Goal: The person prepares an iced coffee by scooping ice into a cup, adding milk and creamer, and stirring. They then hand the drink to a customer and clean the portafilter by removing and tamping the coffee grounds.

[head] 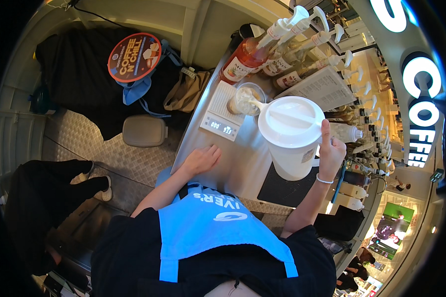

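My right hand (331, 153) grips the handle of a white plastic pitcher (290, 156), thumb up against its lidded rim. The pitcher is tilted, with its spout over a clear plastic cup (245, 99) that holds ice and a pale brown and whitish drink. Whitish liquid seems to run from the spout into the cup. Under the cup is a white digital scale (220, 124) with a lit display. My left hand (202, 160) rests on the steel counter (241, 163) in front of the scale, fingers loosely curled and holding nothing.
Syrup bottles with pumps (241, 65) crowd the counter's far side, beside a printed sheet (319, 89). A black ribbed mat (288, 185) lies under the pitcher's right side. Bags (187, 89) and a beige lidded bin (144, 130) stand left. Another person's legs (59, 178) show behind left.
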`<state>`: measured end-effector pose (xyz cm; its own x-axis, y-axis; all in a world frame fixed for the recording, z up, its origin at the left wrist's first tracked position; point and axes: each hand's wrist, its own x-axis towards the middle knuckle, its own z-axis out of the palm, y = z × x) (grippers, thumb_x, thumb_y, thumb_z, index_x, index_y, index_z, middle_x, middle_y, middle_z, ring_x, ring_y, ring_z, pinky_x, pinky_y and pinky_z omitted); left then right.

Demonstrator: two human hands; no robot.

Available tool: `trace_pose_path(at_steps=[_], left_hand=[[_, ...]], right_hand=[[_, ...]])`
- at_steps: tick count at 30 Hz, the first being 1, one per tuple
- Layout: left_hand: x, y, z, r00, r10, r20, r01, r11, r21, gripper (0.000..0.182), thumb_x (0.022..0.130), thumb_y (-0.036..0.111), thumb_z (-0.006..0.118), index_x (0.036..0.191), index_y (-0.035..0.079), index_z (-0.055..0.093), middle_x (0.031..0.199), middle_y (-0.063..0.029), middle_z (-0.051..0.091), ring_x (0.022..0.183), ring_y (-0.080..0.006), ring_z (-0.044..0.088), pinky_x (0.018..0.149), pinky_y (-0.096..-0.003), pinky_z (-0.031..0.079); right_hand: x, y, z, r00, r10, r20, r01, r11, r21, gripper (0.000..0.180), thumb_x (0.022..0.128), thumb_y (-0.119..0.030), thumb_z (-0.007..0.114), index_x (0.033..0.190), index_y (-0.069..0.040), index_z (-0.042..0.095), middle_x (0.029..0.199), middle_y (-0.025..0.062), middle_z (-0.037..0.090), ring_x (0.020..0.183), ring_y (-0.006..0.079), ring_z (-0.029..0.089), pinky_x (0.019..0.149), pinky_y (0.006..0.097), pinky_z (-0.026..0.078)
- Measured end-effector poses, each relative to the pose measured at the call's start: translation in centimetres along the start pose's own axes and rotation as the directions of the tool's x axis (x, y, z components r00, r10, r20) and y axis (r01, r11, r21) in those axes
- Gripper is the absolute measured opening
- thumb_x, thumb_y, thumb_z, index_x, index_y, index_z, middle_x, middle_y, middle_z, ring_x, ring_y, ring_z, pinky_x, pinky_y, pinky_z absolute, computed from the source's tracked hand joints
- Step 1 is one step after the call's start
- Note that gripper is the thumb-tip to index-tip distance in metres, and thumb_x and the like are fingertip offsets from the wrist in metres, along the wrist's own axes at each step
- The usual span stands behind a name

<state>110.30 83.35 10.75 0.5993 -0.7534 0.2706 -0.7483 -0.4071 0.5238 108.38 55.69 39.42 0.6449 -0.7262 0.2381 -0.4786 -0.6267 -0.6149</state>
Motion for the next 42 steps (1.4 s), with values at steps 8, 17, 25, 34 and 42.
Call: trace_pose_path(at_steps=[8,17,25,34,42], left_hand=[[0.1,-0.1,-0.1,1.000,0.017,0.001,-0.017,1.000,0.011,0.013,0.087,0.017,0.063,0.090,0.009,0.054,0.085,-0.0068,0.055,0.076,-0.0223,0.065,0.061,-0.0376,0.055],[0.1,-0.2,-0.2,1.000,0.028,0.009,-0.028,1.000,0.008,0.015,0.086,0.017,0.064,0.091,0.008,0.053,0.086,-0.0068,0.055,0.077,-0.0220,0.065,0.063,-0.0370,0.055],[0.2,-0.2,-0.3,1.000,0.022,0.019,-0.022,1.000,-0.013,0.015,0.087,0.017,0.064,0.093,0.008,0.053,0.086,-0.0068,0.056,0.077,-0.0221,0.066,0.063,-0.0384,0.055],[0.1,-0.3,-0.2,1.000,0.020,0.006,-0.019,0.999,-0.040,0.014,0.089,0.017,0.064,0.094,0.008,0.054,0.086,-0.0075,0.055,0.078,-0.0242,0.066,0.063,-0.0378,0.054],[0.0,-0.3,-0.1,1.000,0.031,-0.006,-0.031,0.999,-0.036,0.014,0.088,0.015,0.064,0.094,0.007,0.054,0.086,-0.0077,0.055,0.077,-0.0242,0.066,0.063,-0.0380,0.053]], right_hand=[[0.0,1.9,0.7,0.999,0.025,-0.027,-0.020,0.986,0.167,0.066,0.092,-0.041,0.078,0.048,-0.006,0.044,0.051,-0.0065,0.037,0.050,0.0055,0.029,0.047,0.0268,0.021],[0.0,3.3,1.3,0.998,0.051,-0.036,-0.038,0.957,0.289,0.060,0.093,-0.038,0.078,0.047,-0.011,0.050,0.049,-0.0073,0.041,0.044,0.0031,0.032,0.045,0.0242,0.021],[-0.6,0.7,0.8,1.000,-0.013,-0.020,0.016,0.986,0.164,0.064,0.092,-0.041,0.077,0.047,-0.007,0.047,0.049,-0.0068,0.038,0.047,0.0040,0.030,0.045,0.0253,0.022],[-1.1,-0.8,0.1,0.999,0.045,0.012,-0.045,0.998,0.042,0.066,0.091,-0.047,0.078,0.052,0.000,0.052,0.053,-0.0054,0.038,0.053,0.0069,0.031,0.050,0.0272,0.026],[-1.3,-0.9,0.3,1.000,0.025,0.012,-0.025,0.999,0.027,0.069,0.090,-0.049,0.077,0.050,0.000,0.049,0.052,-0.0048,0.038,0.053,0.0073,0.033,0.051,0.0276,0.027]])
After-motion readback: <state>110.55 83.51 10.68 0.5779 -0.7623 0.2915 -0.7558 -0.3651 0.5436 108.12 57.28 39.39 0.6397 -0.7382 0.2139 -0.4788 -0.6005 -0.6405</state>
